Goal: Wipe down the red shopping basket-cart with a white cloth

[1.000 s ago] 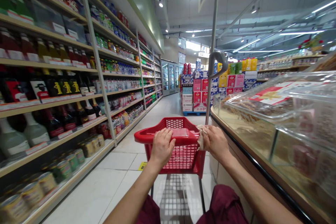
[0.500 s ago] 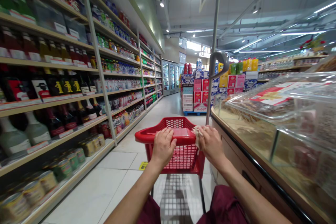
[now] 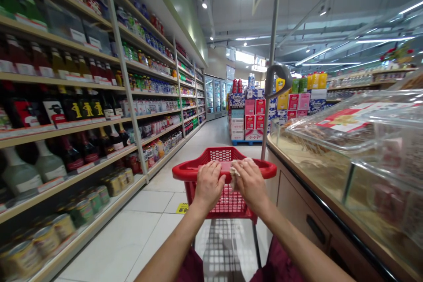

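Observation:
A red shopping cart (image 3: 190, 173) stands right in front of me on the tiled floor, its plastic basket showing a mesh back. My left hand (image 3: 209, 186) is closed over the middle of the cart's handle, fingers curled across the top. Just to its right, my right hand (image 3: 250, 180) presses a crumpled whitish cloth (image 3: 235, 175) against the same handle. Most of the cloth lies under the fingers, and it bunches out on the left side of that hand.
Shelves of bottles and cans (image 3: 82, 114) line the left. A glass-sided counter (image 3: 317, 172) with clear food packs runs along the right, close to the cart. A grey pole (image 3: 272, 31) rises at its corner. Stacked drink cartons (image 3: 253, 116) stand ahead on a blue pallet.
My right hand has slid left along the handle with the cloth, from the right end toward my left hand. My left hand stays on the handle.

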Tool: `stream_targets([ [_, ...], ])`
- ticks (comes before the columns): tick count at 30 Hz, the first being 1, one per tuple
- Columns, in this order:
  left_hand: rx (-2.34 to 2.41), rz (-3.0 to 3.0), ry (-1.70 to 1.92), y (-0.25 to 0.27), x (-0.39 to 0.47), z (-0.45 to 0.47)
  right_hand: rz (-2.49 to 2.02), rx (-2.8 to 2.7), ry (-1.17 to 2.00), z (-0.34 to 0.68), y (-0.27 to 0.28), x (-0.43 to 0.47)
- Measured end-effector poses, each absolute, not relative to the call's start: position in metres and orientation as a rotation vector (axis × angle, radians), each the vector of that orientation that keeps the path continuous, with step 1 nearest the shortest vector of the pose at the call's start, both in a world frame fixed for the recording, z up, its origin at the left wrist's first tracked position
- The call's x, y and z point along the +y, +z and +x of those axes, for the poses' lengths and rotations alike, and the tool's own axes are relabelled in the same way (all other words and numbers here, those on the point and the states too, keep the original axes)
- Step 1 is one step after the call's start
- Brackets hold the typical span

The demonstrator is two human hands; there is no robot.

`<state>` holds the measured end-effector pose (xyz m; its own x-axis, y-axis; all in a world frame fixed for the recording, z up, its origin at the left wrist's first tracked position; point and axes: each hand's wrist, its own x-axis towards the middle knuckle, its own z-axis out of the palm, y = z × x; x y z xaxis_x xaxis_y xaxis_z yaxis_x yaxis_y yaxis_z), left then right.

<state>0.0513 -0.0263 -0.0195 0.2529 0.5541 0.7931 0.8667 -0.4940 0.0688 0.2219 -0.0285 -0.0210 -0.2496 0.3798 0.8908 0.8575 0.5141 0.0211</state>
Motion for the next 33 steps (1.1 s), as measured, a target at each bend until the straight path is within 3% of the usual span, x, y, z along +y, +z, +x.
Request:
stream_targets([
  [8,-1.303,-2.152,-1.069,-0.018,-0.027,0.052,-1.187,-1.772,-0.597,0.246,-0.021,-0.021],
  [14,-1.294,-2.201,-0.932,-0.015,-0.027,0.044,-0.953,-1.892,-0.63,0.213,-0.021,-0.027],
  [20,-1.453,-2.086,-0.879,-0.009,-0.029,0.004,-1.16,-1.784,-0.591,0.246,-0.022,-0.012],
  [27,-1.453,-2.071,-0.872,-0.009,-0.038,0.018,-0.885,-1.989,-0.585,0.187,-0.014,-0.02],
  [33,-1.438,-2.034,-0.898,-0.012,-0.045,-0.008,-1.108,-1.818,-0.518,0.248,-0.02,0.001],
])
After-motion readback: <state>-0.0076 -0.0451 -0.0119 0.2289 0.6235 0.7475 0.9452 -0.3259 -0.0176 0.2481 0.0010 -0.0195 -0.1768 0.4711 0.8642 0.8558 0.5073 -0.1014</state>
